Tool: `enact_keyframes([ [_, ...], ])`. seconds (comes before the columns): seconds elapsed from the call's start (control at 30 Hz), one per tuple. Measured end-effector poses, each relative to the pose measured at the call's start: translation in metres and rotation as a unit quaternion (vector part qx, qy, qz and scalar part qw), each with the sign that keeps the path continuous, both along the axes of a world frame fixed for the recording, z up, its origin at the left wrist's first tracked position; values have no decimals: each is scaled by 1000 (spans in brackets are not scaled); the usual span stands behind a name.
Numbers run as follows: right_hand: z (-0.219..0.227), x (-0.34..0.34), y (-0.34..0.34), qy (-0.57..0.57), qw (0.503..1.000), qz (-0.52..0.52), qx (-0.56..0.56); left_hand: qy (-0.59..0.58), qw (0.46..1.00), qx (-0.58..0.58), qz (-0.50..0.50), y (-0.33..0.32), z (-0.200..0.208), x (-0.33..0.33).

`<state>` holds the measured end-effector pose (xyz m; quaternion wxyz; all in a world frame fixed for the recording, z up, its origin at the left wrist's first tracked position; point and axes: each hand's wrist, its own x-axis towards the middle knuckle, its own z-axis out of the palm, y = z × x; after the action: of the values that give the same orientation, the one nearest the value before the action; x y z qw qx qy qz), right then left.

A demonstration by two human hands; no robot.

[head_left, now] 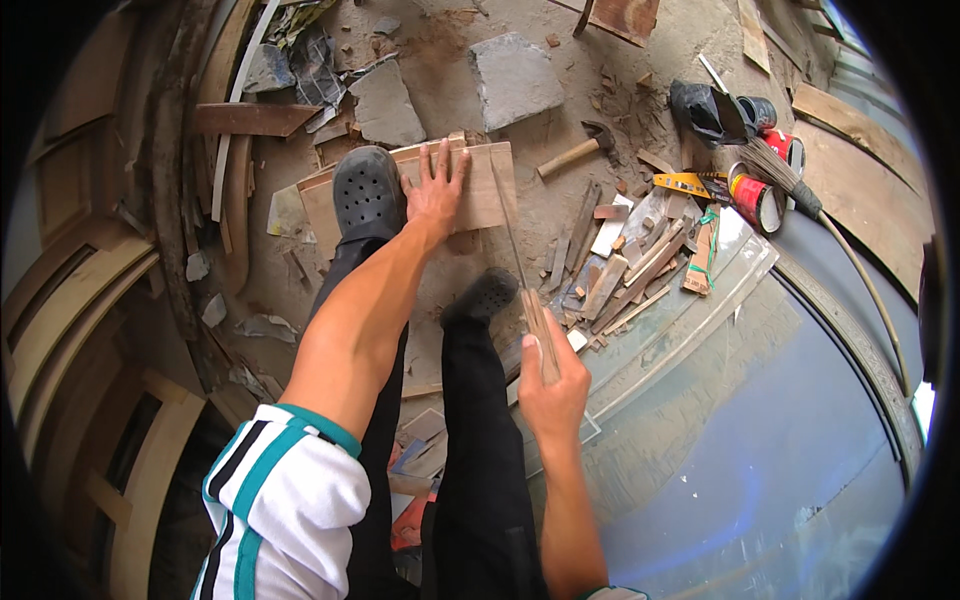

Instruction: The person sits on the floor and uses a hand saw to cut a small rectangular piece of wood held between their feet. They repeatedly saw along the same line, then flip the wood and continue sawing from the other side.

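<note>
My left hand (434, 193) lies flat on a light wooden board (488, 185), fingers spread and pressing down on it. Beside that hand, my left foot in a dark clog (367, 190) also rests on the board. The fingers of my right hand (553, 385) are wrapped round the wooden handle of a handsaw (535, 315). Seen nearly edge-on, its thin blade reaches forward to the right part of the board, where it seems to meet the wood. Whether the teeth are in a cut cannot be made out.
A hammer (575, 155) lies beyond the board, near two broken concrete slabs (515, 80). Wood scraps (640, 275) are heaped to the right, beside glass sheets (700, 400), a yellow-handled tool (690, 184), cans (755, 198) and a brush (790, 180). Wooden frames (90, 290) stand left.
</note>
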<state>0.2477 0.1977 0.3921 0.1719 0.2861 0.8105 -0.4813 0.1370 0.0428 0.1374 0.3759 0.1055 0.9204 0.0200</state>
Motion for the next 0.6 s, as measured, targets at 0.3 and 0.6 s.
enact_keyframes([
  [0.3, -96, -58, -9, -24, 996, 31, 77, -36, 999, 9, -5, 13, 18, -7],
  [0.6, -112, -33, 7, 40, 995, 50, 78, 3, 999, 40, 5, 12, -2, 4],
])
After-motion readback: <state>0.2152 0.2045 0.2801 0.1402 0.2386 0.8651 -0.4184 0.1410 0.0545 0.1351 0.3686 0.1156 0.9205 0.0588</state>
